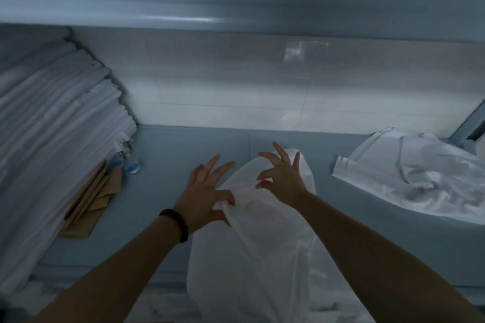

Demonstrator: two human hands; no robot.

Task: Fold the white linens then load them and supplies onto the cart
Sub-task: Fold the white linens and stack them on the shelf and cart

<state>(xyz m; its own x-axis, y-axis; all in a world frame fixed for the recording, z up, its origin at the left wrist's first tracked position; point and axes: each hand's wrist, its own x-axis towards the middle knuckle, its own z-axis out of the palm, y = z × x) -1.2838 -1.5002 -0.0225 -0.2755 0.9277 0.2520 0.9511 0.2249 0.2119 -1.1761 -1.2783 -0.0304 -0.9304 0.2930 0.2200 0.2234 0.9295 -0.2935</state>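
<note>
On the grey surface, white linen runs lengthwise toward the wall

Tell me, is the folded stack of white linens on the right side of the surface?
No, the folded stack sits at the left, while the crumpled linen lies at the right.

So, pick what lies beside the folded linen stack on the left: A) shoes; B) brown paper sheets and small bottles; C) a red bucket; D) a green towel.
B: brown paper sheets and small bottles lie on the table against the folded linen stack.
</note>
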